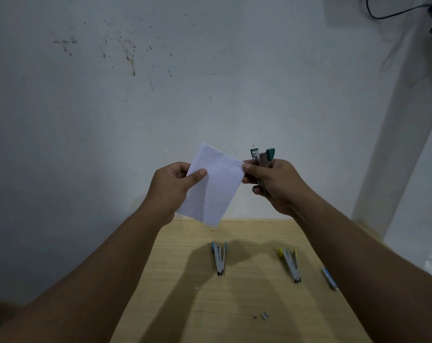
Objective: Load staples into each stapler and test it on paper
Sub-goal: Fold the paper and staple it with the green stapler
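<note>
Gripping green stapler (262, 164), right hand (274, 186) pinches paper (215, 186).

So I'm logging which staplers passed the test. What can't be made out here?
- Green stapler, head view: lower body hidden by the right hand.
- Staple marks on the paper: too small to count.
- Blue stapler and yellow stapler: too small to see whether they hold staples.
- Loose staples: too small to count.

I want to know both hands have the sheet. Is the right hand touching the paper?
Touching. In the head view the right hand, which also holds the green stapler, pinches the paper at its right corner beside the staple.
</note>
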